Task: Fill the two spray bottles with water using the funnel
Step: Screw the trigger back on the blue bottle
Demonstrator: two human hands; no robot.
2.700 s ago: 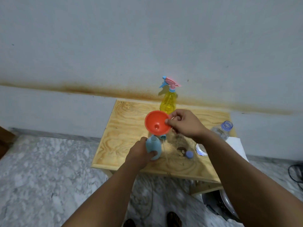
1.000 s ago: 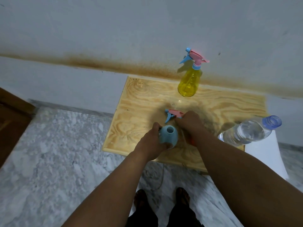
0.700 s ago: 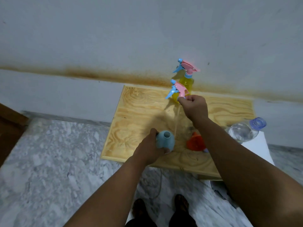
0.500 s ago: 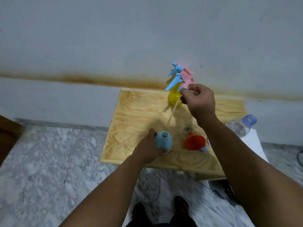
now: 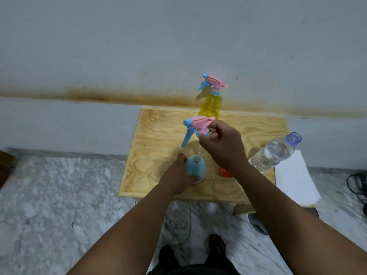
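A light blue spray bottle (image 5: 195, 166) stands uncapped near the front of the wooden table (image 5: 158, 135), and my left hand (image 5: 178, 177) grips its body. My right hand (image 5: 222, 145) pinches a pink and blue sprayer head (image 5: 196, 126) just above the bottle's mouth, its thin dip tube hanging toward the opening. The orange funnel (image 5: 225, 172) lies on the table behind my right wrist, mostly hidden. A yellow spray bottle (image 5: 211, 105) with its sprayer head on stands at the table's back edge.
An open clear water bottle (image 5: 276, 152) lies tilted at the table's right side, over a white sheet (image 5: 294, 179). A stained wall rises right behind the table. The marble floor spreads to the left, and a black cable (image 5: 357, 185) lies at far right.
The funnel left the blue bottle and now lies on the table. My right hand picked up the sprayer head, raised it high, then lowered it to just over the bottle's mouth.
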